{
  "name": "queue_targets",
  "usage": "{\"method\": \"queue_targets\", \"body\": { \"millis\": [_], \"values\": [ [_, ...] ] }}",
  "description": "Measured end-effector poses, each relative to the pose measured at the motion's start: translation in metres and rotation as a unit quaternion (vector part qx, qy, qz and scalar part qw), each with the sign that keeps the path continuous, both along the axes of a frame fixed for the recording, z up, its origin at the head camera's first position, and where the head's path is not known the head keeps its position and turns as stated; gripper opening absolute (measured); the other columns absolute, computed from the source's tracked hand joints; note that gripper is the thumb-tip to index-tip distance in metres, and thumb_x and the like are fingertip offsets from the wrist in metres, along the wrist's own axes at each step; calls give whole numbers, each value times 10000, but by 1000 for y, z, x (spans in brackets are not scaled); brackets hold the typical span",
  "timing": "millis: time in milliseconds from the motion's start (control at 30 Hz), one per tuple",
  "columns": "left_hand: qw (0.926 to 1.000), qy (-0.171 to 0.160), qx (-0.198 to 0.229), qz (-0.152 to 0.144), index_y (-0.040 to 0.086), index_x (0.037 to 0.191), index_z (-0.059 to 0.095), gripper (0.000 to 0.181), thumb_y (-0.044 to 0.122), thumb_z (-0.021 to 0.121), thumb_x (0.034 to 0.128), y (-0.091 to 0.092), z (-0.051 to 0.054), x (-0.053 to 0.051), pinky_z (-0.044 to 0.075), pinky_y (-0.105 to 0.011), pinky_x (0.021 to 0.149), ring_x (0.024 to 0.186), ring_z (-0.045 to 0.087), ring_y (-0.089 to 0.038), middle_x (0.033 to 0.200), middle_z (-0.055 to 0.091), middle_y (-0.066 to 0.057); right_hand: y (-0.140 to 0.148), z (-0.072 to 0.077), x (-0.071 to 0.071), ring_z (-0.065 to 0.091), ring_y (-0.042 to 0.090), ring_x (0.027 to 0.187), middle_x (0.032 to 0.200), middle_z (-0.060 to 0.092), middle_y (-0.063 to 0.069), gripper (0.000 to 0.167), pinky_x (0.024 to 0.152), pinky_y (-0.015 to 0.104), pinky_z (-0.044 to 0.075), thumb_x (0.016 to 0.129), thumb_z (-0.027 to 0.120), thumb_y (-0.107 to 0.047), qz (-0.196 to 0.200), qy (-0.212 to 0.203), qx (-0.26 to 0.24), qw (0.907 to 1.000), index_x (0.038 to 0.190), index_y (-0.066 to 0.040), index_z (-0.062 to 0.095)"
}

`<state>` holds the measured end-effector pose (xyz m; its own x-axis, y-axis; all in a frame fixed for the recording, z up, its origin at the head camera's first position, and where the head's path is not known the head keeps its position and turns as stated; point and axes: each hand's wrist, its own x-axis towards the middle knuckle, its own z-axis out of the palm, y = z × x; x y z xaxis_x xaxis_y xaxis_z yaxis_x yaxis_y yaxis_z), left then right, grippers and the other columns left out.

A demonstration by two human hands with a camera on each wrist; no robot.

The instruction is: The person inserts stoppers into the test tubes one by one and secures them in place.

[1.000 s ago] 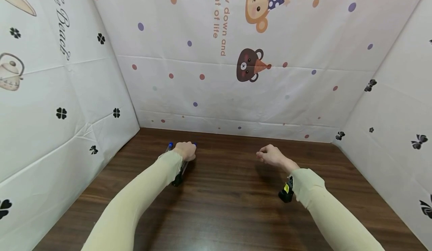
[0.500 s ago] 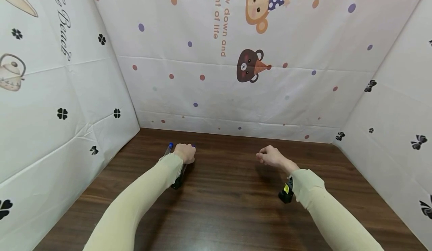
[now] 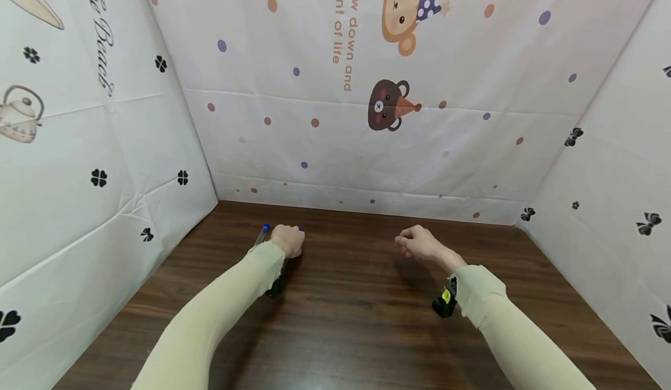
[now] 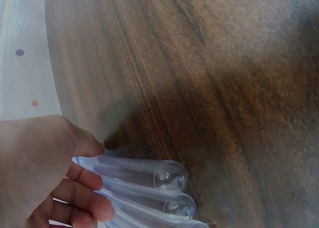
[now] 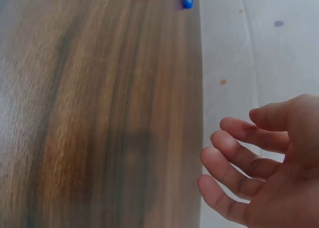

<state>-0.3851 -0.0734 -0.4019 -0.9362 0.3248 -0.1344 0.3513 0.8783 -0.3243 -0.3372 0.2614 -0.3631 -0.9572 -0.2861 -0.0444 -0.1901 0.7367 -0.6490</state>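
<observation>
Clear test tubes with rounded ends lie side by side on the table; in the left wrist view the nearest test tube sits between my thumb and fingers. My left hand pinches this test tube near its far end. A second test tube lies beside it, and part of a third shows at the bottom edge. In the head view a blue cap rises left of my hand, and a little blue shows at its right. My right hand hovers over the table at the right, fingers loosely curled, holding nothing.
The dark wood-grain table ends at a white printed back sheet. Similar sheets stand on both sides. A black wrist camera hangs below the right wrist. A blue tip shows at the top of the right wrist view.
The whole head view has shifted slightly downward. My left hand has stayed near the tubes, and the blue cap right of it has become more covered. My right hand has hardly moved.
</observation>
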Motion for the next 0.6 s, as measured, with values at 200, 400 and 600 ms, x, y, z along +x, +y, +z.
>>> {"method": "queue_targets", "body": {
  "millis": [200, 400, 600],
  "values": [
    [9960, 527, 688, -226, 81, 805, 680, 224, 190, 555, 955, 9, 9, 5, 466, -351, 497, 546, 540, -189, 701, 636, -77, -10, 10, 7, 631, 204, 708, 829, 671, 102, 262, 619, 292, 500, 1008, 494, -193, 382, 830, 68, 9958, 1037, -10, 679],
    [9778, 1182, 1659, -483, 48, 1132, 640, 314, 281, 473, 1004, 35, 39, 22, 530, -510, 794, 969, 616, -341, 1050, 670, -146, -31, 26, 17, 637, 271, 1037, 1203, 676, 122, 429, 895, 463, 488, 1016, 466, -359, 636, 2192, 365, 9729, 1322, -80, 581],
    [9482, 1229, 2908, -362, 103, 1384, 474, 489, 413, 303, 1047, 60, 69, 37, 419, -634, 952, 1320, 423, -357, 1398, 501, -143, -43, 46, 20, 337, 388, 1384, 1545, 374, 89, 542, 1041, 649, 243, 1035, 353, -438, 433, 2599, 934, 9601, 1519, -199, 309]
  ]
}}
